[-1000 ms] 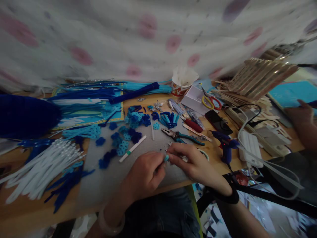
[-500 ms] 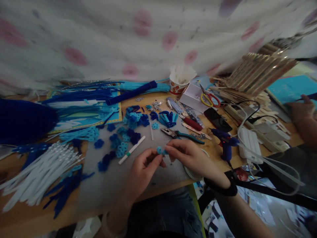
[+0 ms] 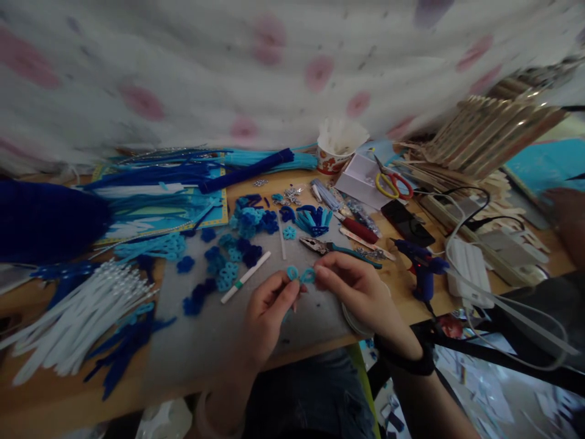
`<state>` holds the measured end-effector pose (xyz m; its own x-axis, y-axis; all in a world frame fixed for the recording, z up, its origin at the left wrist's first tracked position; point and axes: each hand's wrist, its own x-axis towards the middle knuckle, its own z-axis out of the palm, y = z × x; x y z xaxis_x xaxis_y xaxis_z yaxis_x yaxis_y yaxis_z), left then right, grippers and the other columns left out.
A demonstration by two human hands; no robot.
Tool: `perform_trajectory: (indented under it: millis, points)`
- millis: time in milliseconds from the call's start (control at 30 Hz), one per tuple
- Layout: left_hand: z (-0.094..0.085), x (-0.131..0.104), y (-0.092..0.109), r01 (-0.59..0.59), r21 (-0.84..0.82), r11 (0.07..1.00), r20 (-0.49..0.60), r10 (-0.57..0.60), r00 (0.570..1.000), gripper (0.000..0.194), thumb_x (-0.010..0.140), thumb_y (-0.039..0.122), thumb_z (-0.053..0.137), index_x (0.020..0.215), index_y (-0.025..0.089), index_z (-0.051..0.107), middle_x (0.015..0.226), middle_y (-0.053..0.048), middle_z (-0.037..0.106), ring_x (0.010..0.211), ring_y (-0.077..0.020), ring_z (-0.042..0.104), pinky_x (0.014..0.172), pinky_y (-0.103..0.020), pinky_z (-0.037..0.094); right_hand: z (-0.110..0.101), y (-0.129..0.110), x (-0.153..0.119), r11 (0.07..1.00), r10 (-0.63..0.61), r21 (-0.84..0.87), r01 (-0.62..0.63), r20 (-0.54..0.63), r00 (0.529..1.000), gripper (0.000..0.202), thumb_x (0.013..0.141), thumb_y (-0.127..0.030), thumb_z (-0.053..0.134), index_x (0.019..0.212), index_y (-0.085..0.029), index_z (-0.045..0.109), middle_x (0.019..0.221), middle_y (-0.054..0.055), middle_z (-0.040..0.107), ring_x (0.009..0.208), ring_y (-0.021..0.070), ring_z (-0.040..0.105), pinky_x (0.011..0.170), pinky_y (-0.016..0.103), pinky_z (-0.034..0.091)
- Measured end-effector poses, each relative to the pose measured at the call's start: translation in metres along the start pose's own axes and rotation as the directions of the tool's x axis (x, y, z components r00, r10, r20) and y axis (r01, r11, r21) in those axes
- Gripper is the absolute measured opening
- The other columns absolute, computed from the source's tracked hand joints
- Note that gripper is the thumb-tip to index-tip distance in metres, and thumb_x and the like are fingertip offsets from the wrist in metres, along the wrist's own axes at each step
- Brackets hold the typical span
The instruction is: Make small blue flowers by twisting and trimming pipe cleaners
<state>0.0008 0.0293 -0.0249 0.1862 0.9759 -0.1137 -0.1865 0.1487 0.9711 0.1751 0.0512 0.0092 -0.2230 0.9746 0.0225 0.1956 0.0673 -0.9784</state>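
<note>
Between my two hands is a light blue pipe cleaner [image 3: 292,272] bent into small loops. My left hand [image 3: 273,303] pinches it from the left, thumb against forefinger. On the other side my right hand [image 3: 350,286], with a dark band at the wrist, grips the right-hand loop. Just beyond lie pliers [image 3: 336,250] with teal handles. To the left on the grey mat [image 3: 183,347] rest a white pen with a green band [image 3: 245,277] and several fuzzy blue flowers [image 3: 226,275]. A single light blue flower [image 3: 289,232] lies behind the hands.
White pipe cleaners [image 3: 77,323] spread at the left, with blue bundles [image 3: 159,183] behind. At the right are a glue gun [image 3: 423,268], a phone [image 3: 407,223], scissors [image 3: 393,184], a power strip [image 3: 470,235] and cables. Another person's hand [image 3: 564,210] is at the far right.
The pipe cleaner now shows two separate open loops, where it looked more compact before. My right hand has shifted slightly right. The whole view has also moved a little.
</note>
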Motion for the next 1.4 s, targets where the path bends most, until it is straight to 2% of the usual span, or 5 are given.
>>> perform_trajectory:
  millis: [200, 433, 867, 1067, 1400]
  points:
    - [0.006, -0.002, 0.004, -0.037, 0.141, 0.989, -0.037, 0.042, 0.998, 0.036, 0.102, 0.036, 0.049, 0.068, 0.022, 0.049, 0.065, 0.003, 0.047, 0.065, -0.0145, 0.046, 0.064, -0.028, 0.038, 0.004, -0.001, -0.003, 0.995, -0.056, -0.081, 0.056, 0.001, 0.998, 0.021, 0.096, -0.031, 0.061, 0.079, -0.019, 0.064, 0.068, -0.001, 0.062, 0.063, 0.0132, 0.058, 0.06, 0.023, 0.044]
    - [-0.003, -0.002, 0.007, -0.015, 0.21, 0.977, 0.163, -0.019, 0.986, 0.037, 0.102, 0.039, 0.049, 0.07, 0.022, 0.053, 0.066, 0.003, 0.05, 0.064, -0.0146, 0.048, 0.062, -0.028, 0.036, 0.002, -0.006, -0.001, 0.958, -0.178, -0.223, 0.18, 0.027, 0.984, 0.021, 0.096, -0.022, 0.062, 0.074, -0.019, 0.061, 0.068, -0.002, 0.057, 0.064, 0.0126, 0.053, 0.06, 0.024, 0.04]
    - [-0.001, -0.005, 0.005, 0.076, -0.029, 0.997, 0.108, -0.073, 0.991, 0.02, 0.1, 0.032, 0.054, 0.088, 0.02, 0.064, 0.074, 0.002, 0.051, 0.07, -0.0135, 0.047, 0.07, -0.027, 0.04, 0.006, 0.005, -0.003, 0.919, -0.294, -0.28, 0.276, -0.021, 0.956, 0.008, 0.094, -0.016, 0.067, 0.087, -0.019, 0.067, 0.074, -0.002, 0.064, 0.067, 0.0124, 0.059, 0.064, 0.023, 0.046]
    - [-0.002, -0.001, 0.006, 0.224, -0.243, 0.944, 0.15, -0.192, 0.97, 0.018, 0.089, 0.033, 0.063, 0.085, 0.016, 0.068, 0.07, 0.001, 0.054, 0.059, -0.0111, 0.041, 0.058, -0.027, 0.037, -0.005, 0.012, -0.001, 0.849, -0.452, -0.245, 0.469, 0.124, 0.883, 0.011, 0.098, -0.019, 0.065, 0.107, -0.023, 0.07, 0.101, 0.005, 0.067, 0.095, 0.0183, 0.066, 0.084, 0.029, 0.053]
    - [-0.003, 0.002, 0.013, 0.262, -0.263, 0.929, 0.217, -0.208, 0.954, 0.022, 0.082, 0.038, 0.068, 0.076, 0.017, 0.065, 0.066, 0.001, 0.053, 0.054, -0.0097, 0.036, 0.054, -0.027, 0.035, -0.002, 0.011, 0.009, 0.85, -0.45, -0.183, 0.494, 0.235, 0.862, 0.018, 0.102, -0.038, 0.057, 0.098, -0.023, 0.066, 0.095, 0.006, 0.066, 0.088, 0.0195, 0.064, 0.078, 0.032, 0.053]
